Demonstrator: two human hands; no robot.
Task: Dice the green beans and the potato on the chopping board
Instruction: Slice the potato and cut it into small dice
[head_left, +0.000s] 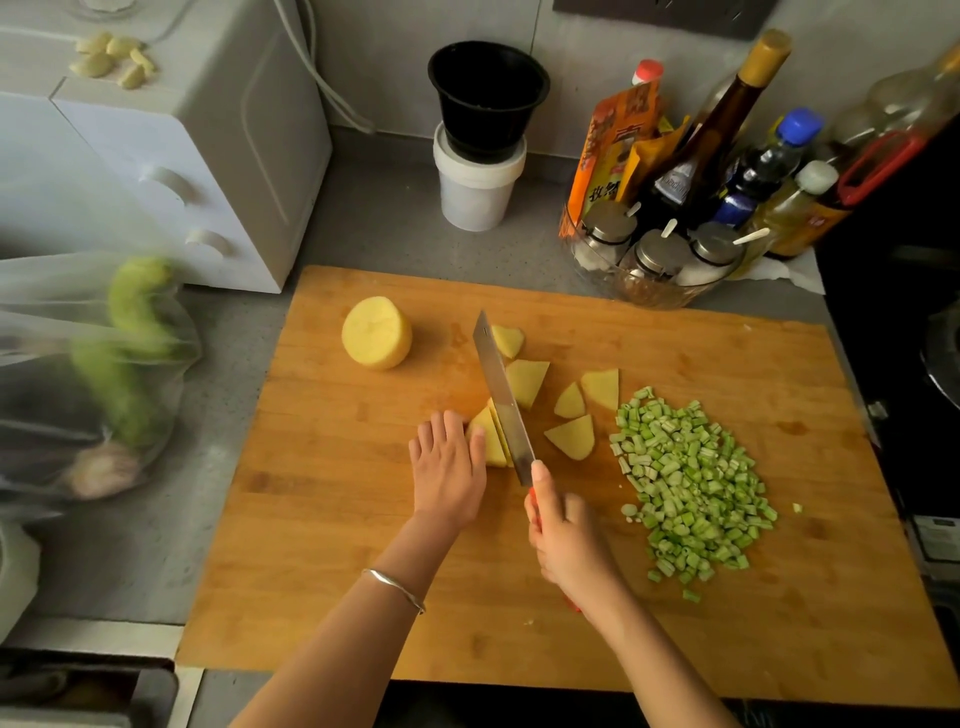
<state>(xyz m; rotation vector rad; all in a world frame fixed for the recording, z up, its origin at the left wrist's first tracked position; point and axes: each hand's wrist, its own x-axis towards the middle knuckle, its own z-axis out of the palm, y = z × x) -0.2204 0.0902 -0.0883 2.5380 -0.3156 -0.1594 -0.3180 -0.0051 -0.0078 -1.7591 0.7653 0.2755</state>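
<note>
Left hand (448, 467): fingers (451, 431) together and bent down at the knuckles, holding the potato chunk (488, 436) against the chopping board (337, 571). The chunk sits at the index-finger side, touching it. Thumb hidden, can't tell where it lies. Bracelet (395, 590) on that wrist.

Right hand (563, 535): fingers wrapped tight round the red handle of the knife (501, 395), index finger stretched forward along the back of the blade at its heel. Blade runs away from the hand, edge down, into the chunk just right of the left fingertips. Blade and left index finger close; can't tell if they touch.

Potato chunk: pale yellow, peeled, wedge-shaped, already split into a couple of slices that stand together.

Loose potato pieces (571, 439): five flat triangular cuts, scattered just right of the blade, ahead of the right hand's fingers, apart from each other.

Potato half (376, 332): uncut, rounded, well ahead and left of the left fingers.

Green beans (685, 478): fully diced, short bits in one loose heap right of the right hand, near it, not touching. A few strays at the heap's edges.
</note>
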